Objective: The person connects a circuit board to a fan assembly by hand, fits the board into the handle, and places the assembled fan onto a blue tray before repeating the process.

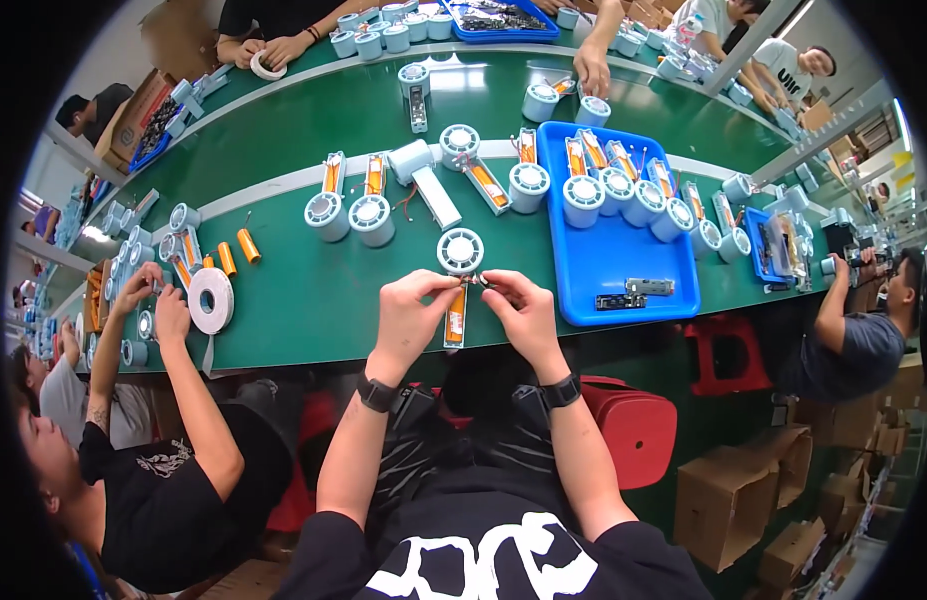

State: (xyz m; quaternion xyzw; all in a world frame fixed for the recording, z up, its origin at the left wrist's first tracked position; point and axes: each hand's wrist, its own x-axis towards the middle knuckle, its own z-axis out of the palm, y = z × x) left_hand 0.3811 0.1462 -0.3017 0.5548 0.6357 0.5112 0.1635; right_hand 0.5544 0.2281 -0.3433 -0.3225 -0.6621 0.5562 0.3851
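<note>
A light-blue handheld fan (460, 251) lies before me on the green table, its round head away from me. Its handle is uncovered and shows an orange battery (455, 318). My left hand (413, 312) is closed in a pinch at the fan's neck, where thin wires come out. From the other side, my right hand (526, 312) pinches at the same wires, thumb against forefinger. The fingertips nearly meet and partly hide the wire ends. Beyond them lie another fan with a closed handle (438, 197) and several with open handles, such as a fan (371, 219).
At right, a blue tray (623, 262) holds several fans and dark circuit boards (620, 301). Loose orange batteries (248, 246) and a white tape roll (211, 300) lie at left, near a co-worker's hands (168, 308). A red stool (631, 435) stands behind my right arm.
</note>
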